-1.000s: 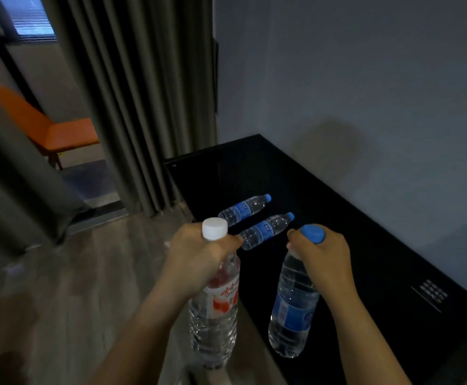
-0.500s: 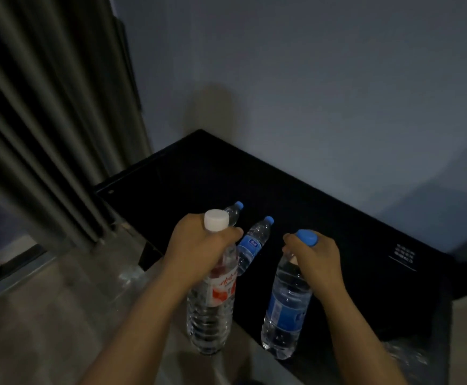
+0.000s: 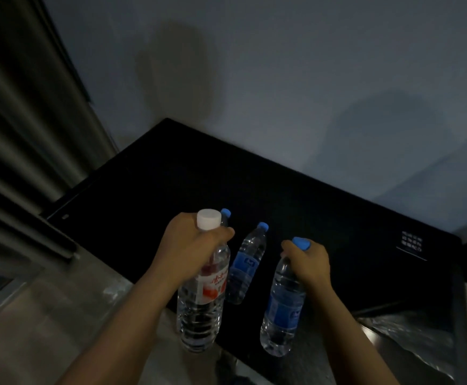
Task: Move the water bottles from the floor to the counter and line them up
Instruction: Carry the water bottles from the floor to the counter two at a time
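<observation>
Gripping the neck of a clear plastic bottle w/ white cap and red label [image 3: 201, 307], script unreadable, the left hand [image 3: 190, 245] is dangling it below itself. The right hand [image 3: 308, 262] is likewise clutching a blue-capped, blue-labelled clear bottle [image 3: 281, 315]. A second blue-capped bottle [image 3: 244, 268] is lying on the black counter [image 3: 338, 218] btwn the hands, and a third blue-capped bottle [image 3: 225, 213] is lying behind the left hand. 4 bottles total.

The left hand's [image 3: 190, 247] red-labelled bottle [image 3: 201, 315] and right hand's [image 3: 308, 261] blue-labelled bottle [image 3: 282, 309] now flank one lying bottle [image 3: 247, 265], hiding most of another lying bottle [image 3: 225, 213].
</observation>
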Action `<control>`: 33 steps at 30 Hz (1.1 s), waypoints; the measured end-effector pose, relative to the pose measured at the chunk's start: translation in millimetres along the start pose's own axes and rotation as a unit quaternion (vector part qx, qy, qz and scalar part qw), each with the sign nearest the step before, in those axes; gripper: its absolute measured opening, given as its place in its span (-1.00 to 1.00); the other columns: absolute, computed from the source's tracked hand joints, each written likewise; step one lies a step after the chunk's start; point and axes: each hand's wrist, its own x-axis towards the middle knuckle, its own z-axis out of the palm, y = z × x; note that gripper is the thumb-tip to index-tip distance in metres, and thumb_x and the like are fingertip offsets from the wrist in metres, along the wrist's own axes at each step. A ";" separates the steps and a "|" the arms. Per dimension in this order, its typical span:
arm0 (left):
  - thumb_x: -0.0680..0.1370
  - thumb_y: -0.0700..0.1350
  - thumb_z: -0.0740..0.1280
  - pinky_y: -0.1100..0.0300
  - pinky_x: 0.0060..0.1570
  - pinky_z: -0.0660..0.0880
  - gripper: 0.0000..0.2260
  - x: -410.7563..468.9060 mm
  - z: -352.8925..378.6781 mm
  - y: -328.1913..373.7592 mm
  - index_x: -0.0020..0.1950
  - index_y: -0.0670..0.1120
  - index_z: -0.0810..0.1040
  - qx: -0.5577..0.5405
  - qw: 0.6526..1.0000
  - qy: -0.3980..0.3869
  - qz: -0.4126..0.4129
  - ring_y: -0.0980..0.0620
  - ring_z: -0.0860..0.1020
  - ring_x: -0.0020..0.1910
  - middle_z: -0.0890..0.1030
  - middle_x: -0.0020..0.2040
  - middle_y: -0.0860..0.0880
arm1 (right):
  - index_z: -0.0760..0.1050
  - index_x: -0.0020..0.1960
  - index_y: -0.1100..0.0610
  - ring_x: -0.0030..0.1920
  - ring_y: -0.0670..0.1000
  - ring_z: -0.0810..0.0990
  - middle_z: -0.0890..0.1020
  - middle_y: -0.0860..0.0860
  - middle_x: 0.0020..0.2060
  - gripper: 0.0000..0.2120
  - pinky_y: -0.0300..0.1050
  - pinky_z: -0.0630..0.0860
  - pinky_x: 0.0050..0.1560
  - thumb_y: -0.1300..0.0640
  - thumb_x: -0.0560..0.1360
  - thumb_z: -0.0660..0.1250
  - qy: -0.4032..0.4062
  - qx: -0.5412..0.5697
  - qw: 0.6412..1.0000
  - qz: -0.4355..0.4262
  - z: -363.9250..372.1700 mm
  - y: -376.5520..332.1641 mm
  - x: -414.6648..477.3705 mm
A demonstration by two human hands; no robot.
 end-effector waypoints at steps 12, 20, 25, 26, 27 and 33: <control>0.43 -0.05 0.45 0.13 -0.29 0.52 -0.76 65.0 19.5 0.2 -0.31 -0.15 0.49 0.033 0.998 -0.046 -0.031 0.07 0.59 -0.35 0.55 -0.37 -0.04 | 0.48 -0.32 0.12 -0.38 -0.01 0.52 0.55 0.03 -0.42 -0.82 -0.11 0.45 -0.29 0.13 0.44 0.35 0.052 -0.032 0.995 0.076 15.4 23.1 68.7; 0.42 -0.08 0.46 0.20 -0.31 0.41 -0.75 104.8 22.7 -1.7 -0.36 -0.10 0.45 0.066 0.993 -0.094 -0.020 0.16 0.51 -0.41 0.47 -0.42 0.04 | 0.50 -0.23 0.14 -0.34 0.02 0.57 0.59 0.04 -0.35 -0.83 -0.06 0.51 -0.27 0.04 0.41 0.37 0.070 -0.067 0.986 0.138 32.9 41.4 101.0; 0.43 -0.08 0.46 0.25 -0.34 0.42 -0.76 124.2 19.2 -6.7 -0.35 -0.13 0.48 0.075 0.993 -0.095 -0.003 0.28 0.52 -0.47 0.50 -0.42 0.03 | 0.52 -0.23 0.14 -0.35 0.01 0.55 0.60 0.05 -0.33 -0.84 -0.13 0.47 -0.31 0.04 0.41 0.38 0.082 -0.070 0.982 0.157 38.9 50.3 119.4; 0.43 -0.09 0.46 0.25 -0.33 0.43 -0.76 126.8 17.5 -7.5 -0.35 -0.13 0.48 0.074 0.993 -0.097 -0.002 0.28 0.53 -0.46 0.50 -0.41 0.03 | 0.54 -0.20 0.16 -0.34 0.01 0.56 0.61 0.07 -0.30 -0.84 -0.14 0.47 -0.32 0.05 0.42 0.38 0.080 -0.064 0.981 0.163 39.4 52.7 123.5; 0.43 -0.10 0.46 0.25 -0.31 0.44 -0.76 129.1 15.7 -7.9 -0.34 -0.13 0.48 0.071 0.992 -0.102 0.001 0.29 0.53 -0.44 0.51 -0.39 0.02 | 0.54 -0.15 0.17 -0.34 0.01 0.57 0.62 0.08 -0.28 -0.84 -0.15 0.47 -0.32 0.06 0.43 0.39 0.078 -0.058 0.981 0.170 40.3 55.4 127.7; 0.22 0.11 0.36 0.13 -0.16 0.53 -0.71 141.7 5.7 -8.2 -0.26 -0.09 0.48 0.062 0.991 -0.122 0.012 0.16 0.55 -0.31 0.53 -0.28 0.00 | 0.51 0.02 0.23 -0.30 0.03 0.58 0.63 0.12 -0.20 -0.72 -0.09 0.50 -0.30 0.02 0.48 0.35 0.080 -0.097 0.974 0.187 46.2 72.2 140.3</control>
